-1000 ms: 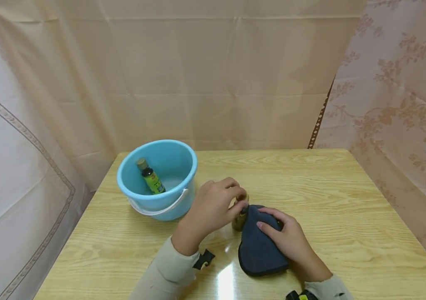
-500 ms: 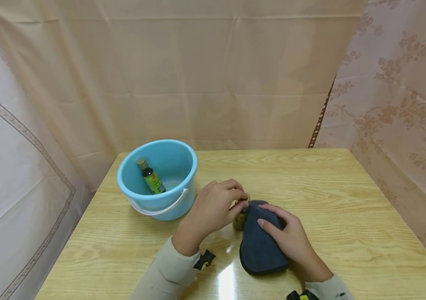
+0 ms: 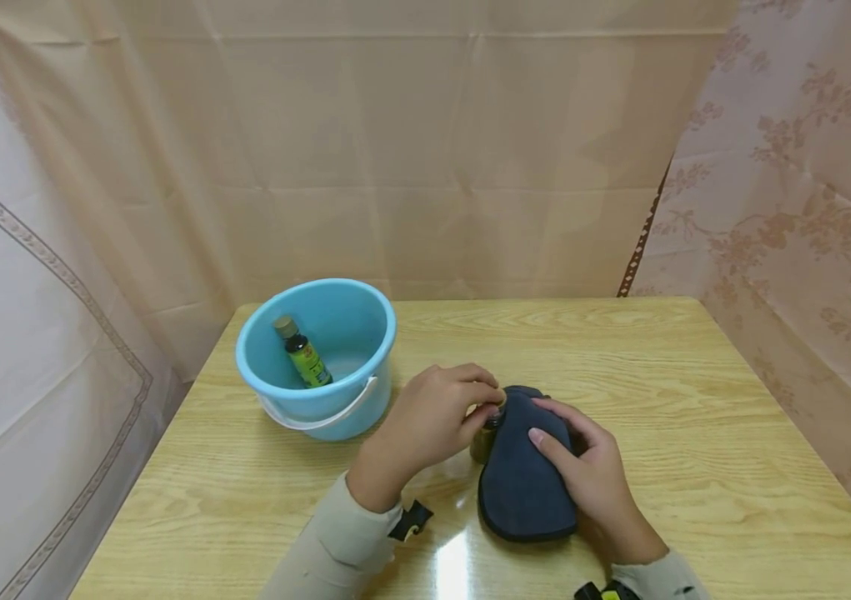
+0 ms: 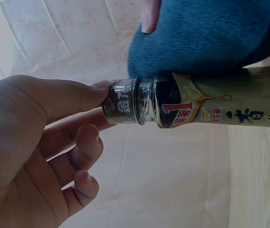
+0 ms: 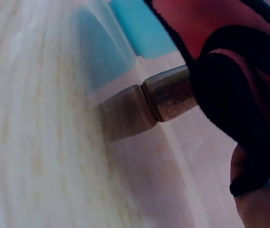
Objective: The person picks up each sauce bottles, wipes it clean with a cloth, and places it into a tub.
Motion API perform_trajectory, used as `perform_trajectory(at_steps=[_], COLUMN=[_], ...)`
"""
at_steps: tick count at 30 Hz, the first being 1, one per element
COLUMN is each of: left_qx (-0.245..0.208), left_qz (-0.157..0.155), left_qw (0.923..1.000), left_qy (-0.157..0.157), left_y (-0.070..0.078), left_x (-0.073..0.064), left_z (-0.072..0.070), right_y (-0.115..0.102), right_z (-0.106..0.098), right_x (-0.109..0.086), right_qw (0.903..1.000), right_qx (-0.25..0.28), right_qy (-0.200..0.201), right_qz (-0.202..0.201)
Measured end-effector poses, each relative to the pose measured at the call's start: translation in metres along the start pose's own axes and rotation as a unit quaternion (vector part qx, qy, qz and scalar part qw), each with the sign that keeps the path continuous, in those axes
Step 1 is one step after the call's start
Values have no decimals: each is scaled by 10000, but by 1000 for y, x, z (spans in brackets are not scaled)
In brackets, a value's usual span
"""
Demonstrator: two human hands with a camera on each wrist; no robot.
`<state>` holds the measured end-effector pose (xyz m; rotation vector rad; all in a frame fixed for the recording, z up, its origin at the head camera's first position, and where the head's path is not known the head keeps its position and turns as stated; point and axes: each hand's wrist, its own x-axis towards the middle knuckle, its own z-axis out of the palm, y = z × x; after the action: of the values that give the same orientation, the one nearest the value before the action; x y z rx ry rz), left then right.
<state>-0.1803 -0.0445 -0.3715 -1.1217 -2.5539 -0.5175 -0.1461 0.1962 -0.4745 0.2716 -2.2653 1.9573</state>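
My left hand (image 3: 440, 417) pinches the cap (image 4: 120, 101) of a small sauce bottle (image 4: 239, 97) between thumb and fingers. This bottle has a gold label with dark lettering and stands upright on the table. In my right hand (image 3: 596, 467) is a folded, plush fabric piece (image 3: 526, 479), dark blue with a black edge. Its underside (image 5: 182, 19) shows red with black bands in the right wrist view. The fabric lies up against the bottle's neck and side, hiding part of it in the head view.
A light blue bucket (image 3: 387, 367) with a white handle (image 3: 335, 421) stands at the left of the wooden table (image 3: 658, 375). Inside it leans another bottle (image 3: 308, 360) with a green label. Cloth drapes (image 3: 425, 150) hang behind and beside the table.
My right hand has shifted the fabric piece slightly away from me, up along the bottle. The left hand and the bottle have moved slightly to the right. The bucket stays put.
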Motion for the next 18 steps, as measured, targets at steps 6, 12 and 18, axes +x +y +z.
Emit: perform_trajectory(at_steps=[6, 12, 18], left_qx=[-47, -58, -45], left_qz=[13, 25, 30], left_qw=[10000, 10000, 10000], left_qy=[5, -5, -10], left_y=[0, -1, -2], left_x=[0, 1, 0], left_z=[1, 2, 2], right_y=[-5, -7, -3], right_z=[0, -1, -1], right_x=[-2, -2, 1], right_qw=[9996, 9984, 9992], right_qx=[118, 298, 125], right_qy=[270, 397, 39], right_qz=[24, 265, 379])
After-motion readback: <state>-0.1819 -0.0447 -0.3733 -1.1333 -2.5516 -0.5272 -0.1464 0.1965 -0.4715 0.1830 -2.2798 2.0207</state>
